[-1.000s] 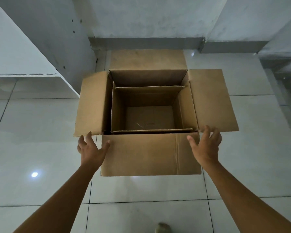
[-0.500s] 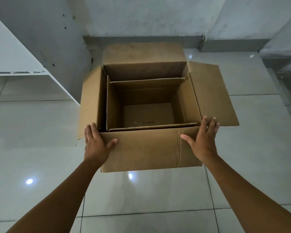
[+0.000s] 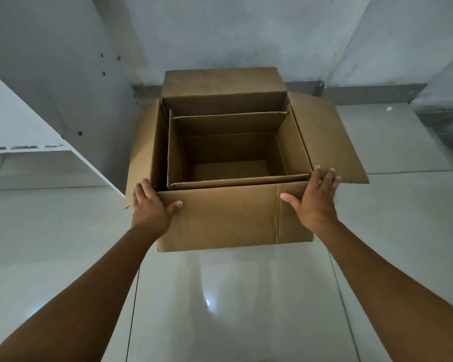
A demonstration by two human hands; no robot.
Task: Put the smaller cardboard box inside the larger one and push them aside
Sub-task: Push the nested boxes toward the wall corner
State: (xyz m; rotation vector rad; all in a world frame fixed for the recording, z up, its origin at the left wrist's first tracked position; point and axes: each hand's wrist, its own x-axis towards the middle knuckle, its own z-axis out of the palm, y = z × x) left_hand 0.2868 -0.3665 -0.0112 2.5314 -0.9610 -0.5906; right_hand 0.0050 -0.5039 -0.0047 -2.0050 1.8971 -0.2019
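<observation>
The larger cardboard box [image 3: 228, 220] stands open on the tiled floor with its flaps spread out. The smaller cardboard box [image 3: 293, 145] sits inside it, open and empty, against the near and right walls. My left hand [image 3: 149, 207] lies flat on the near left corner of the larger box, fingers over the edge. My right hand [image 3: 314, 199] presses flat on the near right corner, fingers spread. Neither hand grips anything.
A grey wall [image 3: 220, 35] rises just behind the box, whose far flap leans on it. A white panel [image 3: 24, 131] juts out on the left, close to the box's left flap. Glossy floor tiles [image 3: 220, 309] extend toward me and to the right.
Both hands reached the near wall of the larger box and laid flat on its corners. The nested boxes slid away from me toward the back wall.
</observation>
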